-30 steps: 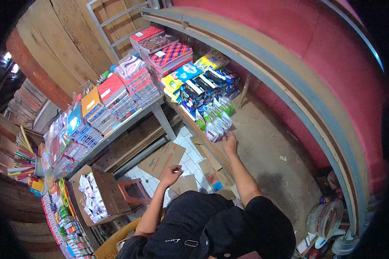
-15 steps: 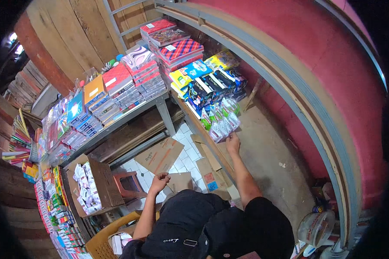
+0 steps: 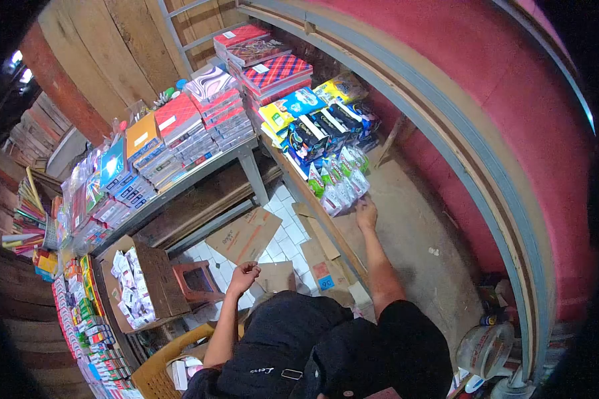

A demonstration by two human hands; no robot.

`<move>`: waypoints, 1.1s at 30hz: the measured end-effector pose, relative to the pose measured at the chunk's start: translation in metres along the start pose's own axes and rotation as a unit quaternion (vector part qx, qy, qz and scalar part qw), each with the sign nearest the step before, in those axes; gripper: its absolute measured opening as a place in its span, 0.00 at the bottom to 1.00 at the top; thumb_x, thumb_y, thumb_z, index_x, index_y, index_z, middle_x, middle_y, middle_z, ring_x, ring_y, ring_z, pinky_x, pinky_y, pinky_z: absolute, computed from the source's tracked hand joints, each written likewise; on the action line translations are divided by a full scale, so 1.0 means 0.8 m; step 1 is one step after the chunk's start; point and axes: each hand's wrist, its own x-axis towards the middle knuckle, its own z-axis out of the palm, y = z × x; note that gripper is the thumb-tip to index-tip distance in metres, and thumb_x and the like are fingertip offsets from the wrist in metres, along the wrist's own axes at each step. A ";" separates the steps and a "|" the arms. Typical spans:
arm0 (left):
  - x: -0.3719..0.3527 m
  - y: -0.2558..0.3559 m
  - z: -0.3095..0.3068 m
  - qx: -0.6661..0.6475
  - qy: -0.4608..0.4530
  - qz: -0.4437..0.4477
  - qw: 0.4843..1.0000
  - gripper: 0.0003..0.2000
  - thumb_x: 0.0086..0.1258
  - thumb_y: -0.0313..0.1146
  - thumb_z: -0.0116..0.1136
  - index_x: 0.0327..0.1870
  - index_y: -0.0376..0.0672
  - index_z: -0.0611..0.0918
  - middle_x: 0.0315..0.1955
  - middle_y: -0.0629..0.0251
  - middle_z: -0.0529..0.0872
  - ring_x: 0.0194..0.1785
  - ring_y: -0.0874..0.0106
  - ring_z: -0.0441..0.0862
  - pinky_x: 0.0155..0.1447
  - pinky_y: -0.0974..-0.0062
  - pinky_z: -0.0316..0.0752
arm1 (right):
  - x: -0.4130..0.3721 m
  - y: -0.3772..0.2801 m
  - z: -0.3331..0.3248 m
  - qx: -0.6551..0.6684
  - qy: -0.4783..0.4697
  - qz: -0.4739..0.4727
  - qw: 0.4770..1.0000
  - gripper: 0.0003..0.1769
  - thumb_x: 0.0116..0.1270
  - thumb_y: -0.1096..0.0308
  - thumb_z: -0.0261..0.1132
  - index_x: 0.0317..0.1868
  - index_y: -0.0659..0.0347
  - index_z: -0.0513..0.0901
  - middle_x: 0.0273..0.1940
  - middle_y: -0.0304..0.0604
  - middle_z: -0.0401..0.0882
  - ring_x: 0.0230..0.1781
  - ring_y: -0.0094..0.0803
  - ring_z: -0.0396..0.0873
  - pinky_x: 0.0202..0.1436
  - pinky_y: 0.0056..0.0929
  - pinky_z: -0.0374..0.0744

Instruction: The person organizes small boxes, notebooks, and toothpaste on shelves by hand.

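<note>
My right hand (image 3: 367, 215) is at the near end of a wooden bench, beside clear-wrapped white packets (image 3: 344, 194); whether its fingers hold one is hidden. Green-and-white packets (image 3: 348, 163) lie just behind these, then black packs (image 3: 325, 132) and yellow-and-blue packs (image 3: 293, 108). My left hand (image 3: 244, 278) hangs over the floor in front of my body with its fingers curled; anything inside it is too small to make out.
Stacked notebooks (image 3: 180, 123) cover a grey-framed table. At the left, an open carton (image 3: 166, 286) of white packets stands by a red stool (image 3: 196, 282). Flattened cardboard (image 3: 245, 234) lies on the tiles. A yellow chair (image 3: 156, 366) is at lower left.
My right hand has shifted slightly right, away from the white packets' near edge. My left hand has moved up a little.
</note>
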 end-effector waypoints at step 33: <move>-0.092 -0.130 -0.287 -0.052 0.549 -0.032 0.833 0.18 0.55 0.39 0.64 0.43 0.35 0.84 0.44 0.46 0.85 0.49 0.52 0.82 0.54 0.62 0.76 | -0.322 -0.367 0.187 -0.168 -0.614 -0.371 0.676 0.18 0.60 0.59 0.68 0.41 0.67 0.81 0.26 0.55 0.81 0.29 0.47 0.82 0.35 0.40 0.77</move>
